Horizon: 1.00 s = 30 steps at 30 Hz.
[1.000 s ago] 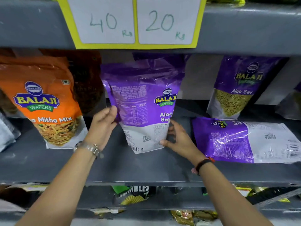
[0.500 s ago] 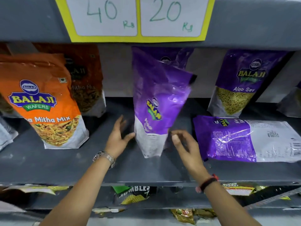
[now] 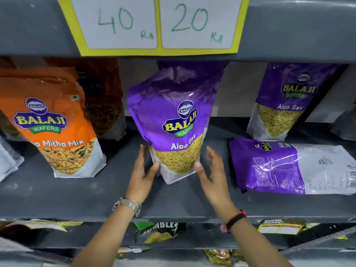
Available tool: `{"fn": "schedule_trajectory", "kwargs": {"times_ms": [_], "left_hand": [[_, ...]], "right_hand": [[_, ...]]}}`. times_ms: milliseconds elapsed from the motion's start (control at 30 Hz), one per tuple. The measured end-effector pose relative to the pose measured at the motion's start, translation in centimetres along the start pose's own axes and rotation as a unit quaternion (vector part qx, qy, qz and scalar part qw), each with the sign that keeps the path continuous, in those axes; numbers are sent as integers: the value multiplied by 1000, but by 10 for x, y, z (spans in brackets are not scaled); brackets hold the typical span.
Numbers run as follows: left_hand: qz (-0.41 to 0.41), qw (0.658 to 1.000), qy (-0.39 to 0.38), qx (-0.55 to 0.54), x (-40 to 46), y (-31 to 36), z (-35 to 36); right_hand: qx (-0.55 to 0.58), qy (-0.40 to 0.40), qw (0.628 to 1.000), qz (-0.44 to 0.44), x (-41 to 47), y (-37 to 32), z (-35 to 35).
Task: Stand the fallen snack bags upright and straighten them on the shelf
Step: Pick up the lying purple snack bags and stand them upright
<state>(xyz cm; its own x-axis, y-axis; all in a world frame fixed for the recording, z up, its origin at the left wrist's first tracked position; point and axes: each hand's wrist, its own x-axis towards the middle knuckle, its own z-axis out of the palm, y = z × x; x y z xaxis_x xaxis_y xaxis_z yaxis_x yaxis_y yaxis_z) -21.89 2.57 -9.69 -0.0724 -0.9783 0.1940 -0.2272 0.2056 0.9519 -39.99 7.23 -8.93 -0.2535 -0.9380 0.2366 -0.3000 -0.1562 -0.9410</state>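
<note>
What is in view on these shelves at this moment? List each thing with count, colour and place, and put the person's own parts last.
Upright Aloo Sev bag: 1, purple, centre of the middle shelf, front facing out, between the hands.
Fallen Aloo Sev bag: 1, purple and white, lying flat, right of centre.
Rear Aloo Sev bag: 1, purple, upright at the back right.
Mitha Mix bags: 2 clearly seen, orange, upright at the left, one behind the other.
Price cards: 2, white on yellow, reading 40 and 20, on the upper shelf edge.
Middle shelf: 1, grey.
Lower-shelf packets: several, mixed colours, partly hidden.
Left hand: wristwatch, thumb at the bag's lower left edge.
Right hand: dark wristband, thumb at the bag's lower right edge, fingers spread.
</note>
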Motion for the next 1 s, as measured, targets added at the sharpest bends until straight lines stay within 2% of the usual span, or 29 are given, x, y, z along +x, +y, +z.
{"fn": "schedule_trajectory", "kwargs": {"times_ms": [100, 200, 367, 433, 500, 567, 633, 667, 700, 767, 833, 900, 967, 1000], "left_hand": [[-13, 998, -42, -53, -6, 3, 6], [-6, 994, -105, -34, -2, 7, 14], [12, 990, -139, -10, 21, 11, 6], [10, 989, -145, -14, 22, 14, 3], [7, 994, -104, -7, 14, 14, 8], [14, 998, 41, 47, -3, 15, 18], [88, 977, 169, 100, -27, 21, 31], [142, 966, 185, 113, -37, 26, 41], [184, 961, 169, 118, -46, 32, 55], [197, 970, 93, 112, -55, 45, 86], [104, 994, 18, 27, -59, 65, 119], [-65, 993, -42, -85, -60, 83, 148], [-263, 939, -94, -200, -64, 94, 171], [-333, 907, -104, -236, -66, 98, 180]], "right_hand": [[-17, -100, 995, 22, 27, 3, -12], [7, -173, 985, 21, 46, 5, -17], [10, -59, 998, 13, 34, 11, -3], [15, -49, 999, 11, 29, 8, 0], [12, -64, 998, 12, 28, 3, -5], [2, -66, 998, -2, 27, -3, -18], [-31, -36, 999, -12, 28, -11, -38], [-52, -12, 998, -21, 29, -14, -53], [-76, 13, 996, -36, 31, -16, -71], [-146, 43, 986, -64, 36, -19, -110], [-212, 57, 974, -49, 44, -20, -154], [-273, 43, 961, -12, 54, -17, -198], [-348, 9, 937, 11, 64, -12, -234], [-377, -7, 926, 22, 68, -9, -248]]}}
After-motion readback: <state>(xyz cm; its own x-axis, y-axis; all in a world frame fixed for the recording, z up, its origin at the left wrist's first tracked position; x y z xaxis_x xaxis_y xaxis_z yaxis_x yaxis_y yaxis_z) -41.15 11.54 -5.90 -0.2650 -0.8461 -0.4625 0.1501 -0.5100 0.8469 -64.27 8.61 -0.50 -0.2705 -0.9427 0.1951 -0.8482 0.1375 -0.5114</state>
